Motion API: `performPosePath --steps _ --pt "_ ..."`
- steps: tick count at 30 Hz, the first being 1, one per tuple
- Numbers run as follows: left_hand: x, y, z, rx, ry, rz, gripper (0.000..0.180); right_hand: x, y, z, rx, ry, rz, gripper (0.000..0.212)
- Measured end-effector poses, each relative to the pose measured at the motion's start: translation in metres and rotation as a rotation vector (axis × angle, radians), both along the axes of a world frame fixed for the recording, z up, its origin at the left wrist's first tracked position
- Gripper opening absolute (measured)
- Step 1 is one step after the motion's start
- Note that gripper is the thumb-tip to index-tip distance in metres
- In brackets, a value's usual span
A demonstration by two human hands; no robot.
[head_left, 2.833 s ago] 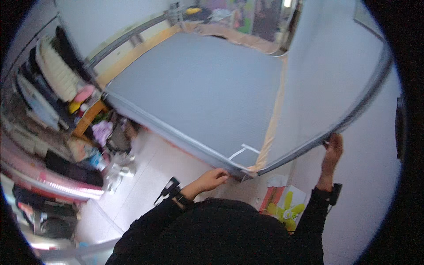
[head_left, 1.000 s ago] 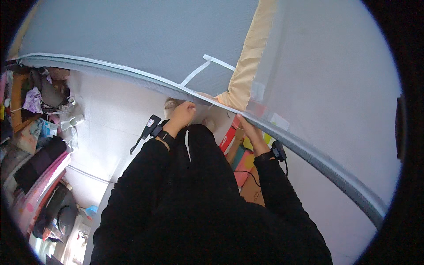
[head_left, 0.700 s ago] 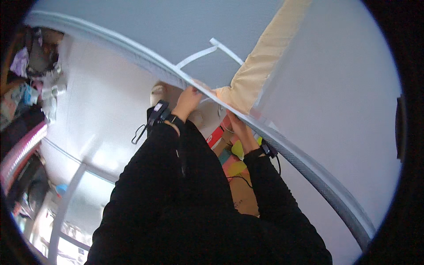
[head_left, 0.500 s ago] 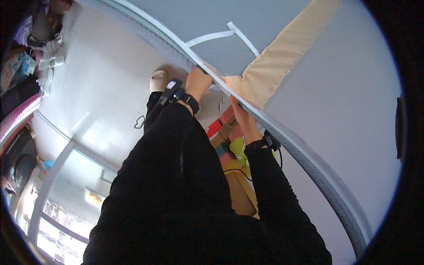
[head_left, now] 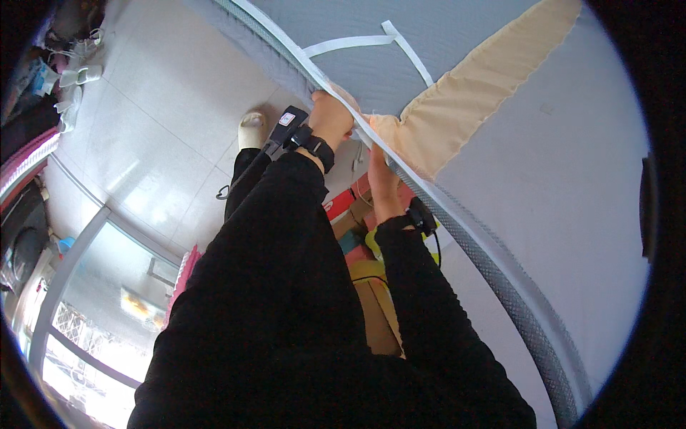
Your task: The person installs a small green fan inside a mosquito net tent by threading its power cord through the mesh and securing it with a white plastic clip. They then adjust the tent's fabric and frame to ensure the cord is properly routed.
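A mattress with grey mesh sides and white edge piping (head_left: pixel 457 222) slants across the view. On its top lie a grey quilted cover (head_left: pixel 343 68), a white strap (head_left: pixel 409 53) and a gathered peach fabric strip (head_left: pixel 464 107), whose narrow end reaches the edge. At that edge my left hand (head_left: pixel 333 120) is bent, its fingers curled in and partly hidden; what they hold I cannot make out. Slightly nearer and to the right, my right hand (head_left: pixel 383 182) reaches up against the mattress side, its fingertips hidden by the edge. Each wrist wears a black strapped device.
Below the edge, between my arms, sit cardboard boxes (head_left: pixel 377 314) and yellow-green items. My shoe (head_left: pixel 252 130) stands on the tiled floor (head_left: pixel 164 136). White shoes (head_left: pixel 80 75) and piled belongings line the far left. A grey-framed glass panel (head_left: pixel 107 275) is at lower left.
My view has shifted slightly. My right hand has come a little closer to the left along the edge, and my left hand has turned, showing more of its back.
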State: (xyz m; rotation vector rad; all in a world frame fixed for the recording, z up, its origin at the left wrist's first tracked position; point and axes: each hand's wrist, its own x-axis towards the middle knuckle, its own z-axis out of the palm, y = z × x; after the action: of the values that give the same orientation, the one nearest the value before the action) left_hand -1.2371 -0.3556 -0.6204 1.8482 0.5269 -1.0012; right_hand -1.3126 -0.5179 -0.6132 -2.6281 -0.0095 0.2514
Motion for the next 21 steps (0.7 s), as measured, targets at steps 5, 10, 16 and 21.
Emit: performPosePath --steps 5,10,16,21 --pt "0.008 0.005 0.003 0.207 -0.142 -0.596 0.027 -0.010 0.003 -0.019 0.443 0.320 -0.402 0.037" --pt "0.006 -0.006 -0.003 0.431 -0.177 -0.328 0.034 -0.012 0.002 -0.013 0.541 0.402 -0.470 0.044" --pt "0.002 -0.006 -0.004 0.448 -0.189 -0.457 0.035 -0.015 -0.002 -0.022 0.449 0.368 -0.369 0.049" --pt "-0.001 -0.010 -0.013 0.592 -0.299 -0.514 0.032 -0.018 -0.004 -0.022 0.438 0.344 -0.363 0.049"
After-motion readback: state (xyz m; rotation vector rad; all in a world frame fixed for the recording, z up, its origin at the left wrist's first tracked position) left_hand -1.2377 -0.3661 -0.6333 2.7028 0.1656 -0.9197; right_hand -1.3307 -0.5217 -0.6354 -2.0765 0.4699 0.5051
